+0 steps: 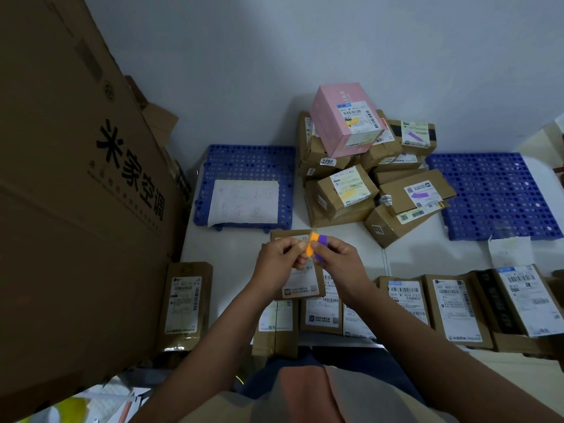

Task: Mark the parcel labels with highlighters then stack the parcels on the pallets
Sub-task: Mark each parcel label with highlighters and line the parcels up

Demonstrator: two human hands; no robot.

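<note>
My left hand (279,259) and my right hand (337,257) meet above the floor, both pinching two highlighters. The orange highlighter (312,244) sits between the fingers of both hands, and the purple highlighter (322,247) lies against my right fingers. Under my hands lies a brown parcel (300,288) with a white label. A row of labelled brown parcels (451,306) runs along the near floor. A heap of marked parcels (360,190), topped by a pink box (345,120), sits between two blue pallets (247,166) (494,193).
A very large brown carton (76,184) with black printed characters fills the left side. A white handwritten sheet (244,203) lies on the left pallet. Another paper (509,251) lies by the right pallet. A lone parcel (186,303) stands next to the big carton.
</note>
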